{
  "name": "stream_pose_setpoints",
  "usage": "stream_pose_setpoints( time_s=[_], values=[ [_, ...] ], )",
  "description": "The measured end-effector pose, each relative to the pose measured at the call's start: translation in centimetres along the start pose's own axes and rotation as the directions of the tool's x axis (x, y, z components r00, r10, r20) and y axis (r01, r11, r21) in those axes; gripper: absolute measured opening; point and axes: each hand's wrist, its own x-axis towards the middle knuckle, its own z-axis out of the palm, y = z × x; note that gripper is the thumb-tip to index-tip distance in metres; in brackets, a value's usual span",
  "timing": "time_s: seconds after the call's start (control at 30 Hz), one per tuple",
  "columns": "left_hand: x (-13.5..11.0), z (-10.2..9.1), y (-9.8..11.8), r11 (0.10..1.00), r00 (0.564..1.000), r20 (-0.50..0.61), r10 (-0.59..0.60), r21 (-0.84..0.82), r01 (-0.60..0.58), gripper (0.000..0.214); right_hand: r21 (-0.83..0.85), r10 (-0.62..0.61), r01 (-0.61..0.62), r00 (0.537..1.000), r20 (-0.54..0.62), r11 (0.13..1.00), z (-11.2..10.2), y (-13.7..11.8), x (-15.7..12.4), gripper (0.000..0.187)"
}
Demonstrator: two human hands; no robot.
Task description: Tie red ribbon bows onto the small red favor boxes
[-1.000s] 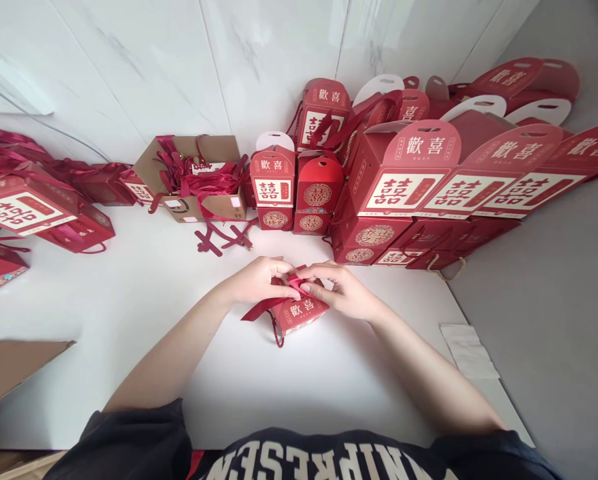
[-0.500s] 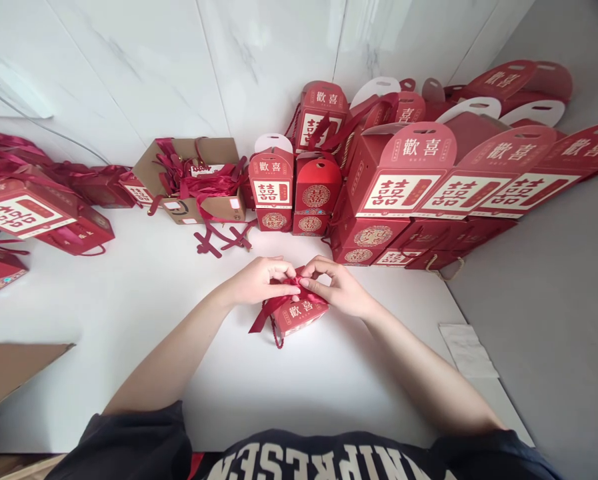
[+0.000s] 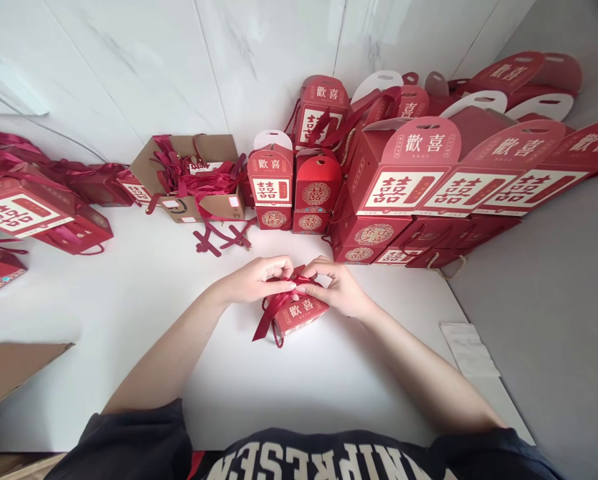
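Note:
A small red gift box [image 3: 303,316] with pale lettering sits on the white table in front of me. A dark red satin ribbon [image 3: 269,320] runs over its top, one tail hanging down its left side. My left hand [image 3: 263,279] pinches the ribbon between thumb and fingers from the left. From the right, my right hand [image 3: 335,287] pinches it too, and both sets of fingertips meet above the box. The fingers partly hide the ribbon's crossing. A twisted red cord hangs at the box's left corner.
Stacked red gift boxes [image 3: 403,187] line the wall at the right. An open cardboard box [image 3: 209,210] of ribbons stands at the back, with loose ribbon pieces [image 3: 209,240] before it. More red boxes [image 3: 23,200] lie at the left. White paper [image 3: 469,350] lies at the right edge.
My fingertips have shifted slightly left over the box. The ribbon's hanging tail has swung a little to the right and hangs steeper. Both hands stay on the ribbon.

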Motion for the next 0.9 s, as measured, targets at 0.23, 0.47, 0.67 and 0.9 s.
stream_pose_setpoints(
  time_s=[0.23, 0.47, 0.67, 0.9],
  values=[
    [0.2, -0.3, 0.0, 1.0, 1.0, 0.002, 0.003, -0.006, -0.003, 0.021, -0.027, -0.286, 0.287, 0.957, 0.042, 0.957, -0.2, 0.8, 0.0, 0.006],
    [0.1, 0.4, 0.7, 0.996, 0.998, -0.055, 0.022, 0.086, -0.017, 0.024, -0.159, -0.377, 0.404, 0.91, 0.173, 0.901, -1.2, 0.8, 0.1, 0.011],
    [-0.2, 0.9, 1.2, 0.961, 0.992, -0.108, 0.058, 0.277, -0.026, 0.021, -0.138, -0.281, 0.31, 0.94, 0.195, 0.941, -1.1, 0.2, 0.0, 0.007],
    [-1.0, 3.0, 2.4, 0.807, 0.951, -0.267, 0.157, 0.59, 0.032, 0.017, -0.142, -0.185, 0.202, 0.975, 0.127, 0.969, -0.6, -0.2, -0.1, 0.012]
  ],
)
